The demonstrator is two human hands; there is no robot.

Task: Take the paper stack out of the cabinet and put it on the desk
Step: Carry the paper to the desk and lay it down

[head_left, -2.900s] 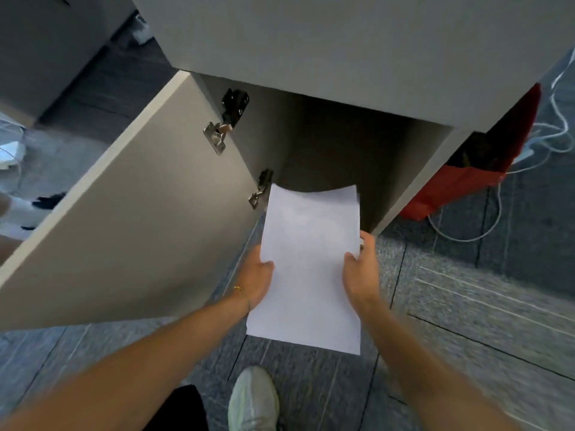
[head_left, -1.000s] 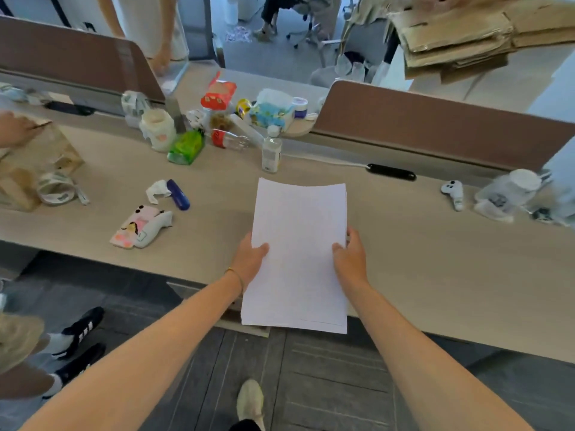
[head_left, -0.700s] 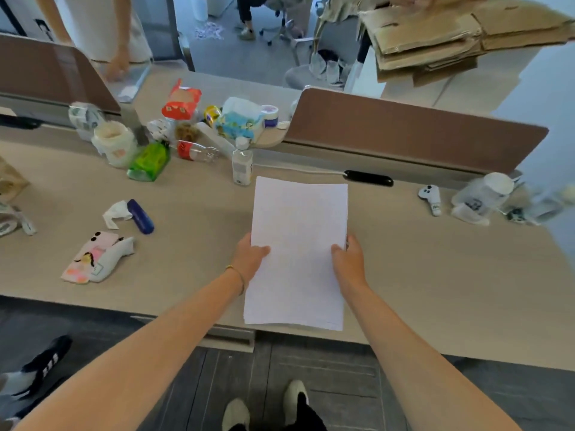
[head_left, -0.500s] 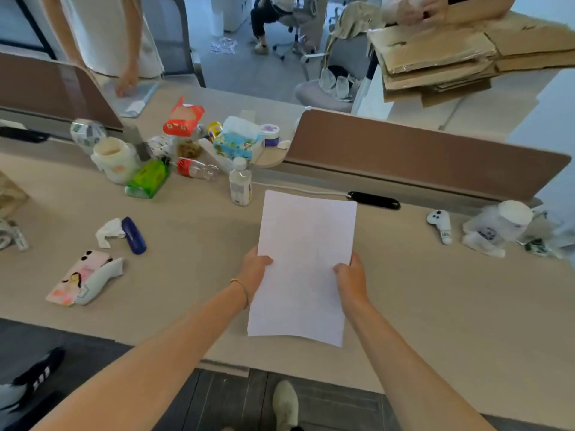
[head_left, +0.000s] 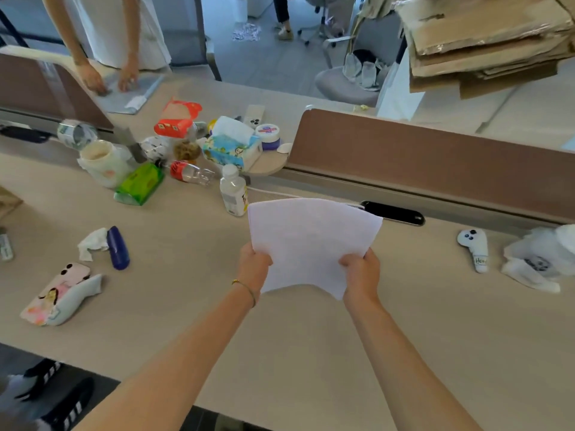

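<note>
The white paper stack (head_left: pixel 311 241) hangs over the middle of the light wooden desk (head_left: pixel 311 343), bowed upward in a curve with its far edge raised. My left hand (head_left: pixel 253 267) grips its left edge and my right hand (head_left: pixel 361 276) grips its right edge near the lower corner. Whether any part of the stack touches the desk cannot be told. The cabinet is out of view.
A small clear bottle (head_left: pixel 232 191) stands just beyond the stack's left corner. Clutter fills the far left: tissue box (head_left: pixel 231 147), green pack (head_left: pixel 141 183), blue tube (head_left: pixel 118 247), pink case (head_left: pixel 59 293). A brown divider (head_left: pixel 435 157) runs behind; a white controller (head_left: pixel 476 250) lies right. Another person stands at far left.
The stack came out of the cabinet and over the desk. In the last half second my hands pushed it farther forward and it bowed upward.
</note>
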